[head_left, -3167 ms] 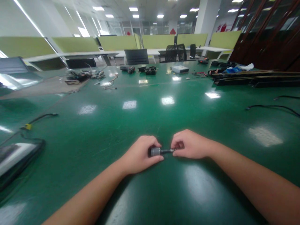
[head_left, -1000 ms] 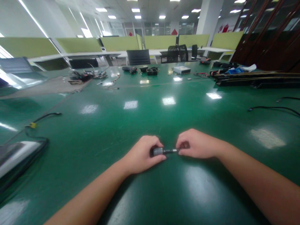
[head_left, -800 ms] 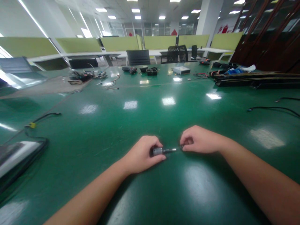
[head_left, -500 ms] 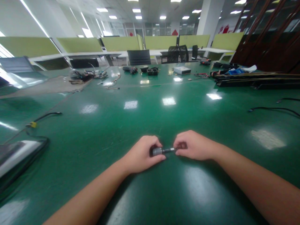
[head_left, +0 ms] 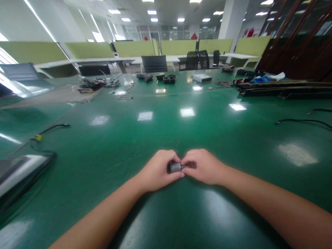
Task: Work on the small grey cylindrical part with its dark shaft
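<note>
Well short of the far edge of the worktop [head_left: 155,133], a grey cylinder [head_left: 175,167] is held by the left hand [head_left: 160,172], fingers curled, its shaft [head_left: 183,166] pinched by the right hand [head_left: 203,167], fingers nearly closed. Straight alignment seems called for; rightward room is left before a black cable [head_left: 298,120].

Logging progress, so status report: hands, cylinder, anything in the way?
Left hand around grey cylinder. Right hand at its narrow end, grip unclear. Black cable well apart, off right.

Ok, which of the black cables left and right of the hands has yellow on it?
The cable at left, which bears a yellow piece. The nearer cable at right and the farther cable at right show none.
</note>
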### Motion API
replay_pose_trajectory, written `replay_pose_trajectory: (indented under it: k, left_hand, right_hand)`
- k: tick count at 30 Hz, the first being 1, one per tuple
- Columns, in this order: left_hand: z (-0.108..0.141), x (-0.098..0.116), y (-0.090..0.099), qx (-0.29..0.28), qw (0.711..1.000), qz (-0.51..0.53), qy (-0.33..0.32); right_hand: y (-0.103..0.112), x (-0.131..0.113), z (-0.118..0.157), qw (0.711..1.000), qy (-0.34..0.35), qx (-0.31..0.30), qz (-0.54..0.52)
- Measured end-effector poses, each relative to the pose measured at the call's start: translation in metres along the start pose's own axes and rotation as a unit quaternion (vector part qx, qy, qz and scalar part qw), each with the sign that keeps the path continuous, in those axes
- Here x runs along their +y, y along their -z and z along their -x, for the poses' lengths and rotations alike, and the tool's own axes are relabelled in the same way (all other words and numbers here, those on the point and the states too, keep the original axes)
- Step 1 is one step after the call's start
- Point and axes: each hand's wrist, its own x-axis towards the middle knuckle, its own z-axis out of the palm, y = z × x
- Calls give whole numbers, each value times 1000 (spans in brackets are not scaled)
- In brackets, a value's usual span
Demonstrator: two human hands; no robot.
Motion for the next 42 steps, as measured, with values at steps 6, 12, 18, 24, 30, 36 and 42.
replay_pose_trajectory:
  k: [6,12,18,24,30,36,42]
  left_hand:
    - [1,0,-1,-6,1000,-23,-3]
    - [0,1,1,-9,1000,-26,-1]
    - [0,1,2,-11,999,-31,-7]
    - [2,-1,3,-20,999,-28,-12]
    - [4,-3,2,-18,1000,-23,-6]
    - [6,-5,2,-13,1000,-28,-5]
    - [10,-9,3,-11,1000,-25,-5]
  right_hand:
    - [2,1,1,1000,13,-5,1]
    - [1,3,0,1000,14,-12,1]
    - [3,3,0,1000,22,-18,-1]
    - [4,3,1,1000,26,-16,5]
    - [9,6,3,999,22,-24,12]
    - [17,10,4,999,-1,-53,-2]
    - [29,18,7,996,-21,-84,8]
